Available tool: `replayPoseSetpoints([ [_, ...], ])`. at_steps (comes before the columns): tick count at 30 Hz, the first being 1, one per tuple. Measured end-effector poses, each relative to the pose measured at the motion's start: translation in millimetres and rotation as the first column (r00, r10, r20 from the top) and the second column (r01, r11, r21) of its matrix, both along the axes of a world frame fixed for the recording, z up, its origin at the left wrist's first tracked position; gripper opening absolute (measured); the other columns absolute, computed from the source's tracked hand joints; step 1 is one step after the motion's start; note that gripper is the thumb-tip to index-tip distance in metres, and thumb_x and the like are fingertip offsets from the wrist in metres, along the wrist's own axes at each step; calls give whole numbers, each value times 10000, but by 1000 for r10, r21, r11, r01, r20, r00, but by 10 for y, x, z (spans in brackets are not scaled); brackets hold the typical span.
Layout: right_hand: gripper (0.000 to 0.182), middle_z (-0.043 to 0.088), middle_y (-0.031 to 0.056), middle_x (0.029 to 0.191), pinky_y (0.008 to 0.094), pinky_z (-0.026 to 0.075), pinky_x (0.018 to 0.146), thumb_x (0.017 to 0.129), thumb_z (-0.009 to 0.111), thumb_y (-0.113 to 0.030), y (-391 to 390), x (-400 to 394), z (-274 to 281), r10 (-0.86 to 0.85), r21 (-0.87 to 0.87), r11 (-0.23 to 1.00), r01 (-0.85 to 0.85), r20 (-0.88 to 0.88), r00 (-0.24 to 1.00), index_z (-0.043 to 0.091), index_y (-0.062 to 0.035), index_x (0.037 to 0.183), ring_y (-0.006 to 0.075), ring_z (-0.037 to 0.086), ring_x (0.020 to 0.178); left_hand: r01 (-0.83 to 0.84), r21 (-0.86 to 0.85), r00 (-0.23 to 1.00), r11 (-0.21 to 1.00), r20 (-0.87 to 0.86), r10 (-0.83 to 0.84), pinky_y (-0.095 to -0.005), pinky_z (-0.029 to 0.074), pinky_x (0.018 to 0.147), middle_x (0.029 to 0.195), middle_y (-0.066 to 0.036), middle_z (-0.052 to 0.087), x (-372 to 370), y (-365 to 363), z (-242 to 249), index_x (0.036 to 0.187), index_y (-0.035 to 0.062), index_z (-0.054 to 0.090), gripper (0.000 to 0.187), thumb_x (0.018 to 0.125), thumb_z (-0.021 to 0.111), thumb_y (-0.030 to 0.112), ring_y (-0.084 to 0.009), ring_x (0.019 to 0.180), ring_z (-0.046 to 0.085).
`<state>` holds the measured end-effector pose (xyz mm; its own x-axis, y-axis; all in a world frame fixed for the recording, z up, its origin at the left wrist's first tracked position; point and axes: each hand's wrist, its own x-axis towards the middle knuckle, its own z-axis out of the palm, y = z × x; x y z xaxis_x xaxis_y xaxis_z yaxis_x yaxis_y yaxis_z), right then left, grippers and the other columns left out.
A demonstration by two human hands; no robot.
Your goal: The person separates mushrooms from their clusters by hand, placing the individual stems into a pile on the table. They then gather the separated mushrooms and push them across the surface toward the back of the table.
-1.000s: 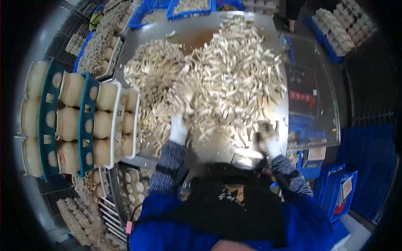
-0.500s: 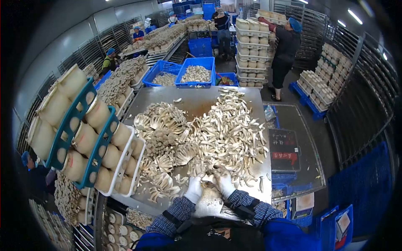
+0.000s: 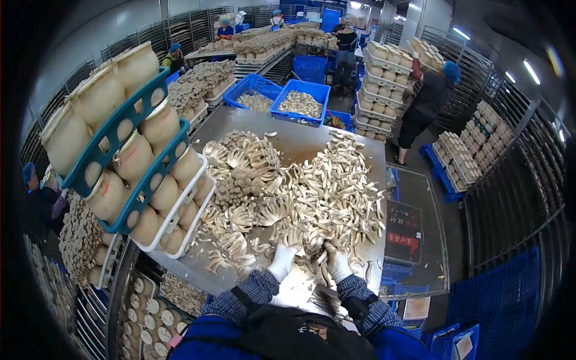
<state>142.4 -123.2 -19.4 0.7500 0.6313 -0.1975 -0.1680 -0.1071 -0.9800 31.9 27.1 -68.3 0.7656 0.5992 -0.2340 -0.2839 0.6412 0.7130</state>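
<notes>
My gloved left hand (image 3: 282, 259) and right hand (image 3: 337, 261) each close on mushrooms (image 3: 327, 198) at the near edge of the pile on the steel desk (image 3: 300, 141). They look light, soft and brittle; I would grip the stems, not the caps.

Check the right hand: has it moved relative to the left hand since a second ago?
Yes. The right hand came in from the table's right edge toward the left hand; both now sit close together in the mushroom pile.

Head-high, forward-down over table (image 3: 300, 144)
</notes>
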Motion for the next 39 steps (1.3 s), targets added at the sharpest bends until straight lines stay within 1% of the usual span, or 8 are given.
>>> replayPoseSetpoints([
  [4,192,608,129,716,323,457,537,844,555,-27,52,-111,84,260,-233,965,-118,881,394,686,-51,982,220,608,617,239,-76,965,968,-89,-246,-277,431,985,1532,-25,326,-102,-112,536,1515,77,202,865,757,496,-217,-158,1346,402],
  [7,176,650,82,709,288,469,520,884,533,-78,113,-158,384,4,69,998,15,-276,961,684,-3,934,201,607,587,158,-78,959,984,-226,-171,-289,479,901,1314,-63,484,-130,100,192,1345,25,383,583,800,530,-118,-187,1180,513],
  [16,251,636,151,902,407,493,746,767,584,-87,166,-212,62,173,-232,971,-47,562,809,704,-99,987,335,621,839,526,391,808,755,-508,-299,-328,369,1061,1442,-175,398,-145,-114,715,1504,-22,28,913,837,648,33,-269,1280,439],
  [17,162,639,128,797,368,503,669,814,562,-72,162,-136,44,311,-339,940,41,899,309,687,-63,917,275,636,735,485,434,812,759,-545,-208,-335,381,1052,1364,-179,478,-123,-115,630,1502,-24,47,918,825,666,14,-269,1241,473],
  [19,145,612,90,650,305,482,540,875,520,-73,202,-156,59,59,-154,987,-42,113,992,642,-25,812,198,610,578,240,282,925,929,-358,-130,-339,390,1046,1354,-180,482,-101,-134,671,1502,-18,74,903,828,676,6,-270,1236,476],
  [23,187,570,71,601,306,453,494,880,527,-122,420,-126,-123,-113,-143,978,153,255,960,593,-33,730,180,562,526,440,310,864,843,-402,-303,-273,382,1044,1510,-139,311,-23,-20,504,1508,9,122,780,887,592,-30,-192,1336,370],
  [27,118,622,118,865,414,474,777,819,564,-70,275,-85,124,316,-330,943,38,928,199,673,-66,865,287,609,861,334,370,916,867,-342,-207,-262,410,1008,1366,-145,478,54,141,146,1423,-13,328,569,909,571,4,-197,1226,481],
  [39,393,613,243,1129,405,489,897,830,698,-209,448,193,-107,494,-486,852,-197,619,611,633,-35,1176,383,599,1044,383,297,847,874,-491,-204,-315,569,832,1195,-179,556,305,199,316,1356,-40,344,516,914,590,60,-237,1055,598],
])
